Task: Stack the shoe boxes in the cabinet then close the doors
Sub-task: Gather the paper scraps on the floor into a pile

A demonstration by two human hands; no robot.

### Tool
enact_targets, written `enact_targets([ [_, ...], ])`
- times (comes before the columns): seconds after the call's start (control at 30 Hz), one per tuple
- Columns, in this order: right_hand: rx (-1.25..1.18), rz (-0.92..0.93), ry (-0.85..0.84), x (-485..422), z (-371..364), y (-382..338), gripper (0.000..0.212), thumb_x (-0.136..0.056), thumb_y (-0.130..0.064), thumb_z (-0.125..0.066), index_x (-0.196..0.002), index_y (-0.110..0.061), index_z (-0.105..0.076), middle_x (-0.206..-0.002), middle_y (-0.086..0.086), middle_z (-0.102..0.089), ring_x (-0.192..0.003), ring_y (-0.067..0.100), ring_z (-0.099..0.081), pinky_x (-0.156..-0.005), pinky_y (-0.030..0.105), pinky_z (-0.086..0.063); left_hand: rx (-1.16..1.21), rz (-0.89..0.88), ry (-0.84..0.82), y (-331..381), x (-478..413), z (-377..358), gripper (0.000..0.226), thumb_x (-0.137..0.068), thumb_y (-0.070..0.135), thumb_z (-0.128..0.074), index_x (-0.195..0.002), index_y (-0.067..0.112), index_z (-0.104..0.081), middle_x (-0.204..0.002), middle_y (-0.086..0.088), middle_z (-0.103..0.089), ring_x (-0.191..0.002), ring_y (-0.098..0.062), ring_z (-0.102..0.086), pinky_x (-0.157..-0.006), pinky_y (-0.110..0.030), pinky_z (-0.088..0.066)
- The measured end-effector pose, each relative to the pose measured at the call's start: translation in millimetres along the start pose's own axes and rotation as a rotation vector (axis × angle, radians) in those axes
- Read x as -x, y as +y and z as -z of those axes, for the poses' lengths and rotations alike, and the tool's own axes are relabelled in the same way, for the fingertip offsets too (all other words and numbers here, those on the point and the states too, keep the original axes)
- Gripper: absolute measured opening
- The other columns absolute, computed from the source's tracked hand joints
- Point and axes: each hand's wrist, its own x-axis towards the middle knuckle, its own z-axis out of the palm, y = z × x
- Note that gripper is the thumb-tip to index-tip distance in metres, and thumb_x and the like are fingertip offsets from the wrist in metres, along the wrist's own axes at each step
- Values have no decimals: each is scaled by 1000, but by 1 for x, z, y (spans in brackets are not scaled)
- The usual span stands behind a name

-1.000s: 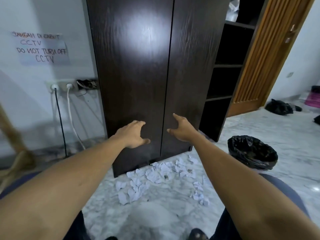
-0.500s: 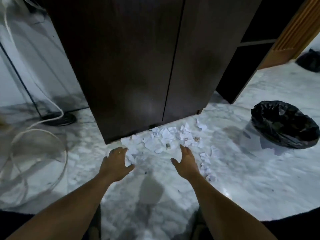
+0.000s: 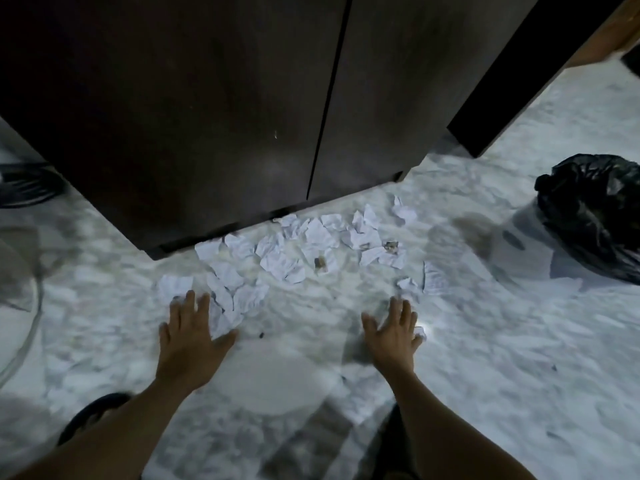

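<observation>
Head view: the cabinet (image 3: pixel 207 116) stands on the marble floor (image 3: pixel 519 341), both doors meeting flush. The left hand (image 3: pixel 190 337) and right hand (image 3: pixel 393 336) reach palm-down, fingers spread, grasping nothing, beside paper scraps (image 3: pixel 298 247).

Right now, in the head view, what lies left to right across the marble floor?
Left hand → right hand → black plastic bin bag. Torn white paper scraps span the middle, so unplaced.

Paper scraps (image 3: pixel 313 237) and cabinet (image 3: pixel 207 116) on marble floor (image 3: pixel 502 358)
</observation>
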Motion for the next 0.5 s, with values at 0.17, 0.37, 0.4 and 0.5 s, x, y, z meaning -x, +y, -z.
enact_targets([
  [0.17, 31, 149, -28, 3, -23, -21, 71, -99, -57, -39, -157, -21, -19, -167, 5, -6, -154, 24, 6, -121, 55, 7, -9, -34, -14, 0, -3, -19, 101, -76, 80, -24, -158, 22, -11, -167, -3, -3, -153, -29, 4, -120, -55, -4],
  [0.37, -29, 576, -157, 17, -51, -65, 73, -98, -61, -32, -159, -25, -14, -168, -5, 4, -153, 13, 15, -125, 50, -4, 18, -167, 38, 13, -7, -28, 93, -86, 72, -31, -157, 14, -14, -166, -8, -7, -153, -32, -1, -119, -58, -13],
  [0.4, -84, 643, -179, 19, -54, -75, 71, -99, -59, -35, -159, -27, -14, -168, -8, 6, -153, 10, 13, -124, 49, -14, 30, -192, 45, 14, -10, -28, 94, -87, 72, -32, -158, 14, -12, -167, -7, -3, -153, -30, 2, -120, -56, -13],
  [0.5, -208, 739, -172, 20, -52, -100, 71, -99, -56, -45, -157, -29, -16, -166, -15, 6, -154, 7, 3, -113, 42, -42, -4, -245, 77, 9, -17, -22, 99, -87, 73, -40, -159, 14, -8, -167, -7, 2, -154, -30, 4, -121, -55, -12],
])
